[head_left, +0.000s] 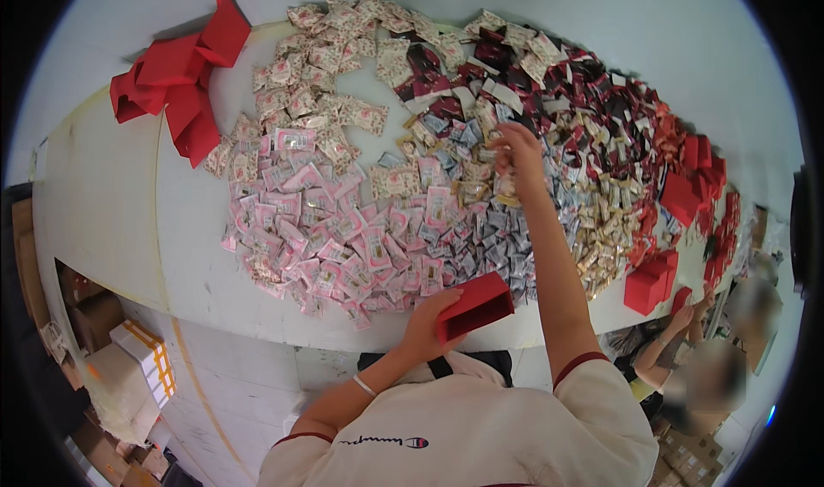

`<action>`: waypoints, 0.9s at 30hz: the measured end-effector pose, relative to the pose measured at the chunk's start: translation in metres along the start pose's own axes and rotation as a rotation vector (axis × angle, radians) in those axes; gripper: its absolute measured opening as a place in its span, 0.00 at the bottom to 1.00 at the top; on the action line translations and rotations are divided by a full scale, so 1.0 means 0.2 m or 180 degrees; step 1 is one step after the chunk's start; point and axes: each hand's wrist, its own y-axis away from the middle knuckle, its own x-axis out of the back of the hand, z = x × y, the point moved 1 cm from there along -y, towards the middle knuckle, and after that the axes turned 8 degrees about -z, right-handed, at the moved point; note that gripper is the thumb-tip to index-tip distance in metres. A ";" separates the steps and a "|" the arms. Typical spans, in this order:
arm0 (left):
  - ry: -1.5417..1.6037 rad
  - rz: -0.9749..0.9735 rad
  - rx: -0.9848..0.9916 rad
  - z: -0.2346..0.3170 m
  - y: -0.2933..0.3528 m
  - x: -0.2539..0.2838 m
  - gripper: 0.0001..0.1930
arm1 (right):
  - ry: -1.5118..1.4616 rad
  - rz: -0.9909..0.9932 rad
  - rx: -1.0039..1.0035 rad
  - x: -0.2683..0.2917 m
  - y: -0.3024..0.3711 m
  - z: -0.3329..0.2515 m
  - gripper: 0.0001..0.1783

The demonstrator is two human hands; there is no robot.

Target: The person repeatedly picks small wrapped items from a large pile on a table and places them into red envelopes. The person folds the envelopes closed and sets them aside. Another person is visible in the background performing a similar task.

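My left hand (427,326) is wrapped around a small red box (475,308), tilted at the table's near edge. The box's open side shows a dark inside; whether anything lies in it I cannot tell. My right hand (520,159) reaches far over the heap, fingers bent and apart, with nothing visible in them. Below it are small gold packets (471,193) and silver-blue packets (493,244). Pink-and-white packets (329,251) spread to the left of these. Dark red packets (601,93) lie beyond my right hand.
Floral cream packets (327,57) form a band at the back left. Folded red boxes (178,65) sit at the far left, and more red boxes (650,283) at the right. Two other people (705,375) work at the lower right. A taped white carton (144,360) stands at the lower left.
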 end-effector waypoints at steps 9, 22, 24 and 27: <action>0.0362 0.0737 0.0363 -0.09 -0.06 0.02 0.32 | 0.5782 -0.0984 0.1196 -0.76 -0.72 0.08 0.32; 0.0511 0.0958 0.0251 -0.07 -0.06 0.07 0.32 | 0.0413 0.0017 0.1955 -0.52 -0.70 -0.25 0.13; 0.0443 0.1044 0.0233 -0.05 -0.04 0.08 0.32 | 0.0563 0.0093 0.1897 -0.60 -0.61 -0.23 0.13; 0.0396 0.1100 0.0207 -0.03 -0.01 0.09 0.32 | 0.4319 0.0985 0.2963 -0.75 -0.51 -0.19 0.11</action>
